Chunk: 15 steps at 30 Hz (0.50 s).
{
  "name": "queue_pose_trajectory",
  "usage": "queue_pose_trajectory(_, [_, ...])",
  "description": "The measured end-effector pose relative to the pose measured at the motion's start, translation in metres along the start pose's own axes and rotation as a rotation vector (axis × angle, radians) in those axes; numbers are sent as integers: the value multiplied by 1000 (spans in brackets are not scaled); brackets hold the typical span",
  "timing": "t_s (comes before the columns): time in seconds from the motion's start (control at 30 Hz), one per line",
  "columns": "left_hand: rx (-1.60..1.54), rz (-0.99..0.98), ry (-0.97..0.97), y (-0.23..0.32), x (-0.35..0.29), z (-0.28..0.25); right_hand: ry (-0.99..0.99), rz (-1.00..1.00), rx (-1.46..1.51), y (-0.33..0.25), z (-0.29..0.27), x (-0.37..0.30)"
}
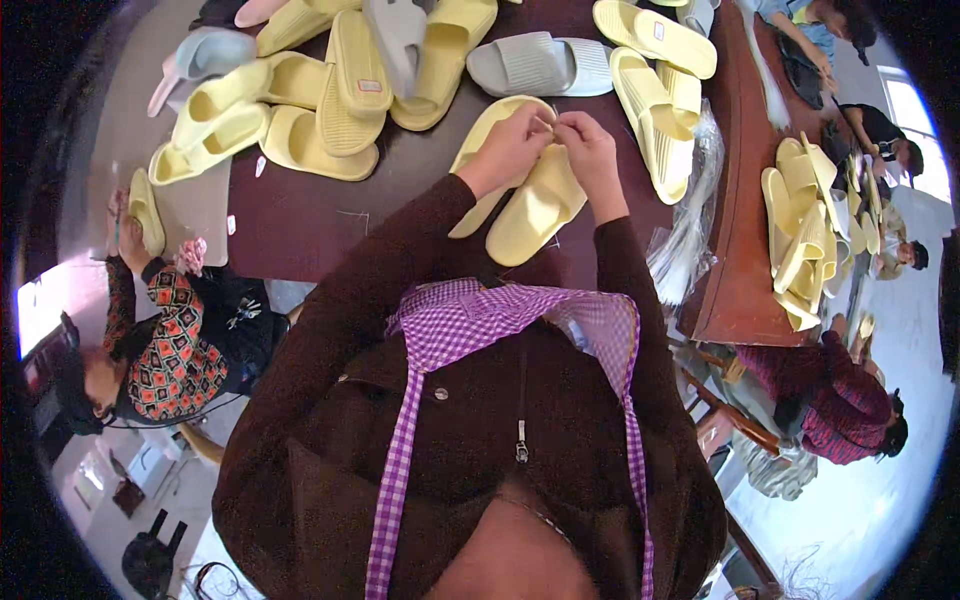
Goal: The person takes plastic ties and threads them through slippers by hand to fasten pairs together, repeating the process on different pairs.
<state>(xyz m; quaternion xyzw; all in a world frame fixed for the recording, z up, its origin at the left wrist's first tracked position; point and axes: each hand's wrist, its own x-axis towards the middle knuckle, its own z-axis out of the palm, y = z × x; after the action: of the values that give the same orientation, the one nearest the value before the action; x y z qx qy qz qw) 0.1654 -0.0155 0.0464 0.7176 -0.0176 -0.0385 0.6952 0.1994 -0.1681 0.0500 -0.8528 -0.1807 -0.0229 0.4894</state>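
Note:
A pair of pale yellow slippers lies on the dark red table in front of me, the left slipper point(475, 145) partly under the right slipper point(535, 215). Over their strap ends, my left hand point(512, 148) and my right hand point(592, 155) meet with fingertips pinched close together. Whatever is between the fingers is too small to make out. The hands cover the slippers' straps, so I cannot tell how the two are joined there.
Yellow slippers point(350, 95) pile up at the far left, with a grey slipper point(540, 66) beyond my hands. More yellow slippers point(655, 120) and a bundle of clear plastic strips point(690, 215) lie to the right. Other people work at both sides, one in a patterned top point(180, 350).

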Motion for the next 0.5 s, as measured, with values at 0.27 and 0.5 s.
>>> queue_pose_trajectory(0.27, [226, -1, -68, 9, -21, 4, -40, 259, 559, -14, -2, -11])
queue_pose_trajectory(0.5, [-139, -104, 49, 27, -31, -11, 59, 381, 726, -46, -16, -26])
